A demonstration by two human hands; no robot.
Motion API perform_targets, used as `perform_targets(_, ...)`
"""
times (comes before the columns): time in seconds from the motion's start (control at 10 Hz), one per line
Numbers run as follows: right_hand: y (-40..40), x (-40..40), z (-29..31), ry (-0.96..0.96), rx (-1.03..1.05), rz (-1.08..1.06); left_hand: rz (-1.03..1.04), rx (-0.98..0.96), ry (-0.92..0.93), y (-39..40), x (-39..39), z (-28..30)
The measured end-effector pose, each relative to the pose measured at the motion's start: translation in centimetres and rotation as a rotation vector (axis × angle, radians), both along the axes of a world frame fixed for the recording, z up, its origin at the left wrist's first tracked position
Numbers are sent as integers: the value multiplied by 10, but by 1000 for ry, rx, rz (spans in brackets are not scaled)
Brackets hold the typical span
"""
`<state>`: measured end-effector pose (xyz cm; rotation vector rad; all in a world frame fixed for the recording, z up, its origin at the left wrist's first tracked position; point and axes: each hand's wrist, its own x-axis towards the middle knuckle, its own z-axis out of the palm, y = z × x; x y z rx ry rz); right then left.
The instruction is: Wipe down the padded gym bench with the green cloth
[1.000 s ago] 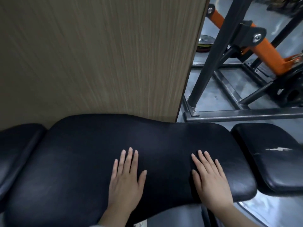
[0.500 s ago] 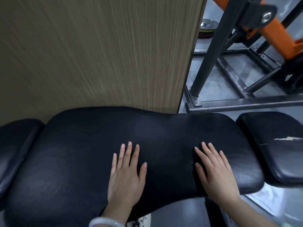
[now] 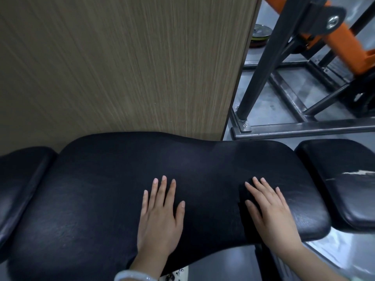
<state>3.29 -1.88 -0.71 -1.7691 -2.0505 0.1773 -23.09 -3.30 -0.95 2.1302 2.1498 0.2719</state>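
Both hands flat on bench pad [image 3: 101, 199]; wall panel [image 3: 121, 67] behind, frame [image 3: 304, 126] right-rear.

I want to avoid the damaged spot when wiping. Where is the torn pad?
In the head view, the torn pad sits at far right, just beyond the main bench pad, right of the right hand.

Gym: padded bench [image 3: 101, 189], steel machine frame [image 3: 263, 57].

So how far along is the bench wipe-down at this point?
No finished wiping can be read off the bench pad. In hand: the left hand and right hand both lie flat on it, fingers straight, holding nothing. No green cloth is in view, so fetching it and wiping the pad appear to be left.
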Motion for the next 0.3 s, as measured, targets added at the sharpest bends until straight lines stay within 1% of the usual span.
perform_targets(0.1, 5, -11, 28, 255, -45, -59, -5, -19, -41, 0, -1, 2)
perform_targets(0.2, 13, -20, 60, 476, -139, -125, 14, 31, -220, 1, -1, 9)
perform_targets(0.3, 18, -26, 82, 632, -205, -154, 98, 64, -528, 9, 6, 35)
